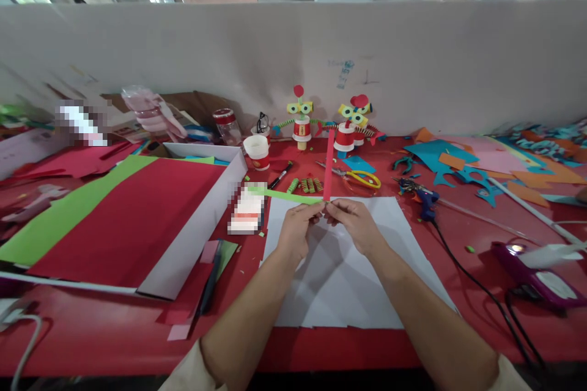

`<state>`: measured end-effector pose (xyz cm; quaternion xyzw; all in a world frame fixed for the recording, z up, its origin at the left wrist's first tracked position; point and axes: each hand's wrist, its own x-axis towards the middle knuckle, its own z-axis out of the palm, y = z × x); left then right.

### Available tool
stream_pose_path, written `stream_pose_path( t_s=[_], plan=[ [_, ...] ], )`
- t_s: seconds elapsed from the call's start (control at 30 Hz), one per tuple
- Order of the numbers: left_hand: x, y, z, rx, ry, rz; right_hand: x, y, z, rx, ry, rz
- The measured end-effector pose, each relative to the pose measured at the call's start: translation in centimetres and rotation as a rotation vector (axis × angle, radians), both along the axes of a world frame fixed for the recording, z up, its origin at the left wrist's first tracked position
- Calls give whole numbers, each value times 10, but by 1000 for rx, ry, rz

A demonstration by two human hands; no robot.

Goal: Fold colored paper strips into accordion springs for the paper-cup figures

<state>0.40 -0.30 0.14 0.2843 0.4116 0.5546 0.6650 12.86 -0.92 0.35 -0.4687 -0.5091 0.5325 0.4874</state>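
Note:
Above the white paper sheets (pixel 339 281), my left hand (pixel 298 226) and my right hand (pixel 353 223) meet fingertip to fingertip at the joined ends of two paper strips. The green paper strip (pixel 293 197) runs out to the left from the pinch. From the same corner the red paper strip (pixel 329 165) points away from me, at about a right angle to the green one. Both hands are closed in a pinch; the fingers cover how the ends overlap. Just beyond lie several small folded green paper springs (pixel 312 185).
Scissors with yellow handles (pixel 364 179), a marker (pixel 280 175) and a paper cup (pixel 257 151) lie beyond the sheets. Paper-cup figures (pixel 301 128) stand by the partition. At right are a blue glue gun (pixel 426 198) and purple power strip (pixel 541 275); at left, a white box (pixel 197 226).

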Motion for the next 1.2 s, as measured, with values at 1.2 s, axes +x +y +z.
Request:
stream_pose_path(
  t_s=[1.2],
  plan=[
    [-8, -4, 15, 229, -112, -207, -4, -6, -9, 257, 31, -50]
  ],
)
